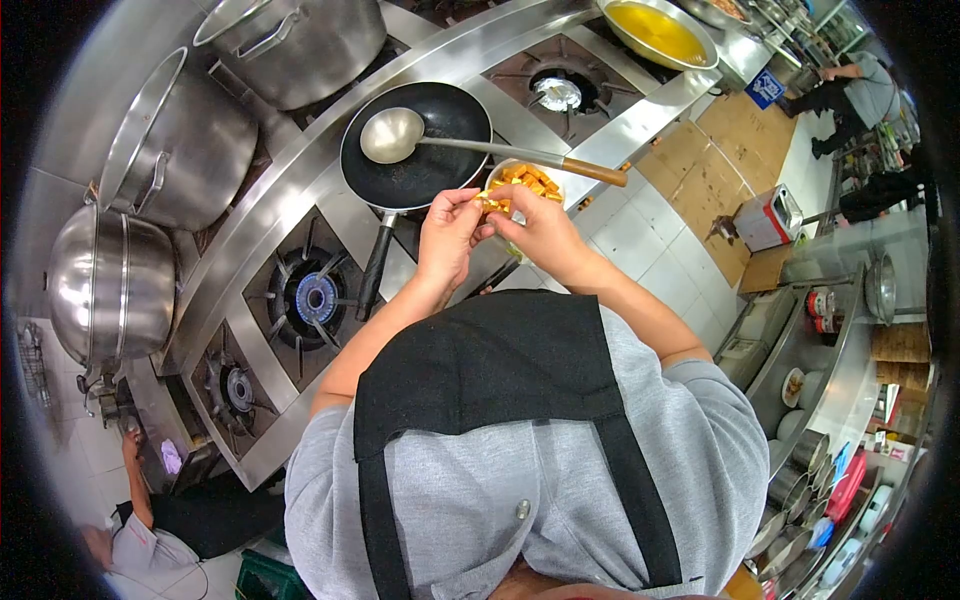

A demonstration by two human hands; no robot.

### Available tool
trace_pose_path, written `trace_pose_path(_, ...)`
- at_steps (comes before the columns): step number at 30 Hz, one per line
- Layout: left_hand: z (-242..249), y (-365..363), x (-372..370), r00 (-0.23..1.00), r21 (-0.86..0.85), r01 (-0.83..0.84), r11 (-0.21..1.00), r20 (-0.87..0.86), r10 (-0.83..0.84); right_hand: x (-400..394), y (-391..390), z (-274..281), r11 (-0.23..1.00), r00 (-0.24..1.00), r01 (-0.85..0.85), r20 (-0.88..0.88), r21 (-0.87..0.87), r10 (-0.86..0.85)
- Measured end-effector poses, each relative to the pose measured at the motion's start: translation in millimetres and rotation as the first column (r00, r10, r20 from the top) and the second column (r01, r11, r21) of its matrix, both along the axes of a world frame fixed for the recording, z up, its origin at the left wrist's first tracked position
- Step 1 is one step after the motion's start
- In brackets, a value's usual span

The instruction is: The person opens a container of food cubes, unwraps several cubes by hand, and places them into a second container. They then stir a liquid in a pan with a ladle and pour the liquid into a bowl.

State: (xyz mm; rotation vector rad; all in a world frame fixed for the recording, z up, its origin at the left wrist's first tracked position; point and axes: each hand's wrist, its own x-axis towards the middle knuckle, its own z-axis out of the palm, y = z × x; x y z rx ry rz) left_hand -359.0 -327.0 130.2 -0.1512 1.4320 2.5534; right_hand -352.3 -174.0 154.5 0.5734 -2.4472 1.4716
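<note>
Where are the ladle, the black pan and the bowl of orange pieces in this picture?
ladle (392, 135), head view, on the middle of its metal cup.
black pan (455, 165), head view, on the dark inner surface right of the ladle cup.
bowl of orange pieces (528, 180), head view, on the orange pieces inside it.

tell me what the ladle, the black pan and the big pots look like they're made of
Ladle: bare metal bowl and shaft, dull grey sheen, with what looks like a wooden grip, orange-brown. Black pan: dark matte metal, possibly seasoned steel or nonstick. Big pots: likely stainless steel, going by the bright brushed reflections.
</note>
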Motion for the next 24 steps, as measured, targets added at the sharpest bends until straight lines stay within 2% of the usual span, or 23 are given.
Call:
trace_pose_path(4, 1, 1, 0, 0.999, -0.046, 0.034, 0.998, -0.040, -0.035, -1, 2, -4, 1.000, 1.000, 0.006, -0.015, -0.012, -0.006)
trace_pose_path(7, -5, 2, -4, 0.998, -0.069, 0.045, 0.997, -0.035, -0.047, -6, 7, -8, 0.996, 1.000, 0.004, -0.017, 0.090, -0.002)
trace_pose_path(12, -1, -1, -9, 0.995, -0.021, 0.030, 0.999, 0.094, -0.028, -16, 14, -2, 0.967, 0.942, -0.088, -0.294, 0.240, 0.159)
trace_pose_path(13, -1, -5, -11, 0.989, 0.035, 0.049, 0.998, 0.136, -0.054, -17, 16, -1, 0.955, 0.915, -0.105, -0.349, 0.277, 0.202)
trace_pose_path(18, -6, -29, -23, 0.924, 0.313, 0.176, 0.933, 0.275, -0.267, -21, 26, -7, 0.909, 0.875, -0.141, -0.379, 0.392, 0.300)
trace_pose_path(22, 3, -32, -20, 0.914, 0.429, 0.160, 0.889, 0.275, -0.297, -25, 34, -9, 0.844, 0.887, -0.164, -0.298, 0.510, 0.353)
trace_pose_path(24, 6, -34, -20, 0.933, 0.454, 0.145, 0.879, 0.233, -0.275, -28, 39, -18, 0.889, 0.923, -0.168, -0.250, 0.426, 0.294)
